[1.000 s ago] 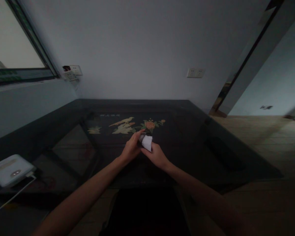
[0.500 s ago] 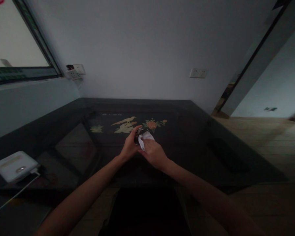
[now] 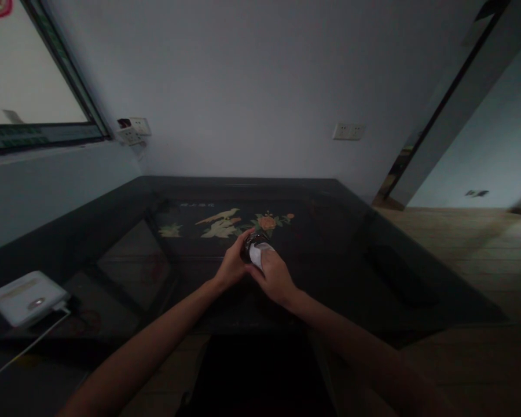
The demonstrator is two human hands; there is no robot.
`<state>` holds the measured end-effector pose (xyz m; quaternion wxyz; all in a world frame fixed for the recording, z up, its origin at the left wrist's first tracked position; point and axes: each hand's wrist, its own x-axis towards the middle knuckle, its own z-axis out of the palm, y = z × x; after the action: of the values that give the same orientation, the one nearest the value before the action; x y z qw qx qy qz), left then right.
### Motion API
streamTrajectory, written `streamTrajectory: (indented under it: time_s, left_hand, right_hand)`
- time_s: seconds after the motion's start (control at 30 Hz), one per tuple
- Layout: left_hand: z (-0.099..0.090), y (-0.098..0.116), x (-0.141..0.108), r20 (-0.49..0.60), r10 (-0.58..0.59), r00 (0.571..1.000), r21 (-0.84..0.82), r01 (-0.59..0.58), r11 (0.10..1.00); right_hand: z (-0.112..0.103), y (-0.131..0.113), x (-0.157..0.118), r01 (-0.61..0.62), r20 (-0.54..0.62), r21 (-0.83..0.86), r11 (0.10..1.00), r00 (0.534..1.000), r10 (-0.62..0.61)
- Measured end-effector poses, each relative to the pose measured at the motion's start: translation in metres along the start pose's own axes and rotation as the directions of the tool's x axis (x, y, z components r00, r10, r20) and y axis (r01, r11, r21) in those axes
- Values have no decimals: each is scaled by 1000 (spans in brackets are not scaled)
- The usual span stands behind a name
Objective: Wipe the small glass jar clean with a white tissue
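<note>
Above the dark glossy table [image 3: 330, 272], my left hand [image 3: 231, 263] is closed around a small dark, shiny round object [image 3: 248, 243], perhaps glass or metal; its exact kind I cannot make out. A white tissue [image 3: 257, 253] is in my right hand [image 3: 275, 279], whose fingers press it against the face of the round object. Both hands meet at the object, close together. My right fingers and the tissue hide much of it.
A white box-shaped device [image 3: 29, 296] with a white cable [image 3: 26, 348] stands at the table's left. A dark flat item [image 3: 402, 275] lies on the right side. Flower and bird pictures [image 3: 219, 223] decorate the tabletop. Behind is a wall with sockets [image 3: 349, 131].
Both hands and the round object sit slightly lower in view. My right hand has shifted the tissue on the object, and less of the tissue shows. The camera has tilted a little.
</note>
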<state>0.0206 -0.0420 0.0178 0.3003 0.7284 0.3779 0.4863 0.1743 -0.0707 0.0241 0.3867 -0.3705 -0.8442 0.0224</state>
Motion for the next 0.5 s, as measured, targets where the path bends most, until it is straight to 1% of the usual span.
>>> streamTrajectory:
  time_s: [0.07, 0.13, 0.2, 0.27, 0.3, 0.37, 0.43, 0.5]
  left_hand:
    - [1, 1, -2, -29, 36, 999, 63, -34, 997]
    - [3, 2, -3, -75, 49, 996, 132, -39, 990]
    - [4, 4, -4, -112, 58, 992, 186, -37, 982]
    - [3, 4, -5, -134, 75, 988, 207, -46, 977]
    - [2, 3, -5, -144, 84, 986, 208, -52, 977]
    - [-1, 2, -6, -147, 98, 984, 182, -70, 981]
    - [-6, 0, -5, -123, 91, 988, 141, -74, 987]
    - [-9, 0, -4, -95, 58, 994, 118, -46, 992]
  right_hand:
    - [6, -10, 0, -120, -48, 186, 975, 990, 131]
    - [11, -20, 3, -203, -71, 376, 904, 967, 246]
    - [15, -27, 8, -242, -83, 520, 819, 940, 330]
    - [18, -33, 13, -258, -83, 587, 768, 924, 373]
    - [18, -35, 14, -263, -82, 585, 767, 922, 378]
    - [18, -37, 15, -250, -86, 505, 826, 938, 336]
    - [15, -34, 13, -187, -79, 340, 922, 971, 226]
    - [9, -25, 10, -74, -16, 143, 987, 997, 77]
